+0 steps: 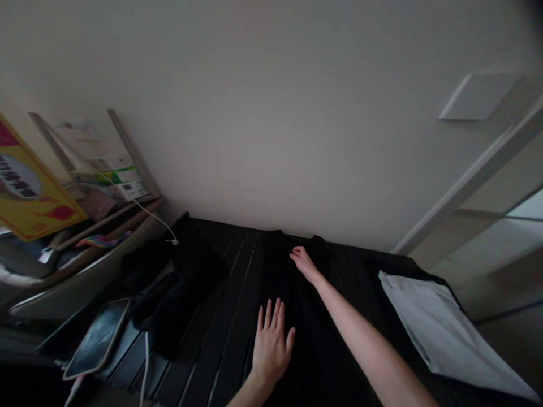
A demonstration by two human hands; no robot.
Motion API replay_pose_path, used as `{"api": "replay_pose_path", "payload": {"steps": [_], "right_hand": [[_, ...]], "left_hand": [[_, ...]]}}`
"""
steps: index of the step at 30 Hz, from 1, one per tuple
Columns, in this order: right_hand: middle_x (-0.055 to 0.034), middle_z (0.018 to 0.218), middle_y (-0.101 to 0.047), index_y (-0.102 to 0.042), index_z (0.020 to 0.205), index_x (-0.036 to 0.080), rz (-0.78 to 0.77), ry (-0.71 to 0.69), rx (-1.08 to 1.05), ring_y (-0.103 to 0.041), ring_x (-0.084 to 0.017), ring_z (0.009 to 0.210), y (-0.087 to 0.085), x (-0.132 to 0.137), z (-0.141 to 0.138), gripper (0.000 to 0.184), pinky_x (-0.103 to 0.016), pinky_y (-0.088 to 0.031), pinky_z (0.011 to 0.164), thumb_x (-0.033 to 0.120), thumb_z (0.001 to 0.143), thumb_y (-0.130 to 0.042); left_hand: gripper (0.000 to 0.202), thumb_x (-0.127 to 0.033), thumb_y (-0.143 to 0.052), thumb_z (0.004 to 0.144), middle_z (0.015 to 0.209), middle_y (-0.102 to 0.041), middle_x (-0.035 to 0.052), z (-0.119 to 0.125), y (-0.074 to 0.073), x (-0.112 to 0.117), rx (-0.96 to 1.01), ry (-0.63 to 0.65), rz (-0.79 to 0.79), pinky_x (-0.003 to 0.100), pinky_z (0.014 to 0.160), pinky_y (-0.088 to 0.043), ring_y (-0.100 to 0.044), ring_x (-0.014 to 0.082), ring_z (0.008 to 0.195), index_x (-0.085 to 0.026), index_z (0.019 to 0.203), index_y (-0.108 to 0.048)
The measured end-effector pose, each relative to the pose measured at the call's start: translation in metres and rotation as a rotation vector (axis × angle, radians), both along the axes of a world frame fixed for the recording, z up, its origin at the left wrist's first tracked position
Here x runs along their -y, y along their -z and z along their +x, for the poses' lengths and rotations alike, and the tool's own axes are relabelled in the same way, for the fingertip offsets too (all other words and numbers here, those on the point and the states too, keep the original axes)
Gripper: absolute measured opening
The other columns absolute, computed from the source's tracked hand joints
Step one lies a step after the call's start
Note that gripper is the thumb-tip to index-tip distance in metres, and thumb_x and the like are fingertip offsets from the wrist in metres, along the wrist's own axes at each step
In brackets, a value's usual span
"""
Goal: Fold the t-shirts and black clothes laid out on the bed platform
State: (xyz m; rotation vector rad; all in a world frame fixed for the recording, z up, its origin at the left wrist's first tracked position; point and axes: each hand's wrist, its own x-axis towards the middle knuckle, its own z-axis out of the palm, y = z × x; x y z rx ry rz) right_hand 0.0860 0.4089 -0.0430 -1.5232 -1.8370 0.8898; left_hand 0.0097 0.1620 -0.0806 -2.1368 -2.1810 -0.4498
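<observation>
Left hand [271, 345] spread, right hand [304, 262] curled, grip unclear, over cloth [313, 339]; yellow package [44, 208] bears blurred characters.

Counter [220, 316], set against wall [297, 113]. Centre: garment [314, 339], reaching from far edge to near; left hand [271, 345] at its nearer part, right hand [303, 262] farther in, toward the wall. Left of garment: cloth heap [173, 294]; left and nearer, phone [98, 342], cable [75, 390] at its near end. Far left, beyond phone: rack [127, 141], printed packet [34, 186] at its front. Right of garment: cloth [449, 333]. Above cloth, on wall: plate [483, 96].
</observation>
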Motion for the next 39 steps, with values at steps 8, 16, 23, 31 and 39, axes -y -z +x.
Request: {"api": "replay_pose_path", "payload": {"steps": [8,16,23,31,39], "right_hand": [[-0.016,0.118,-0.06,-0.052,0.113,0.015,0.021,-0.051,0.042,-0.056,-0.027,0.115,0.023,0.11,0.078,0.04,-0.044,-0.043,0.1,0.025,0.074,-0.054],[-0.0107,0.106,-0.07,-0.062,0.108,0.016,-0.257,-0.331,0.249,-0.062,-0.024,0.109,0.0,0.234,0.171,0.037,-0.032,-0.046,0.095,0.025,0.072,-0.055],[-0.0113,0.131,-0.059,-0.05,0.135,0.02,-0.381,-0.623,0.477,-0.055,-0.023,0.119,-0.051,0.318,0.187,0.068,-0.029,-0.041,0.1,0.016,0.067,-0.057],[-0.0074,0.128,-0.061,-0.056,0.13,0.025,-0.238,-0.801,0.486,-0.058,-0.02,0.114,-0.054,0.324,0.183,0.051,-0.032,-0.044,0.097,0.024,0.08,-0.048],[0.003,0.158,-0.011,-0.01,0.148,0.04,0.361,-0.792,0.682,-0.014,-0.029,0.143,0.03,0.324,0.215,0.104,-0.056,-0.021,0.114,-0.003,0.062,-0.047]], "left_hand": [[0.058,-0.05,-0.031,0.096,0.153,-0.03,0.0045,0.003,-0.004,0.0,0.068,-0.003,-0.002,0.051,0.115,-0.028,-0.023,0.0277,0.142,-0.018,0.145,-0.036],[0.047,-0.031,-0.036,0.096,0.152,-0.032,0.0049,0.003,-0.007,0.037,0.018,0.066,-0.022,0.052,0.116,-0.025,-0.018,0.027,0.143,-0.018,0.141,-0.042],[0.064,-0.024,-0.046,0.091,0.156,-0.021,0.0021,-0.022,-0.009,0.119,-0.009,0.292,-0.146,0.05,0.114,-0.03,-0.022,0.0259,0.142,-0.027,0.149,-0.021],[0.089,-0.012,-0.052,0.077,0.158,-0.011,-0.0011,-0.073,-0.037,0.172,0.005,0.528,-0.296,0.05,0.117,-0.02,-0.016,0.0223,0.144,-0.03,0.151,-0.006],[0.08,-0.001,-0.04,0.081,0.156,-0.023,-0.0006,-0.059,-0.016,0.15,-0.113,0.597,-0.236,0.044,0.116,-0.022,-0.022,0.0196,0.143,-0.03,0.151,-0.012]]}}
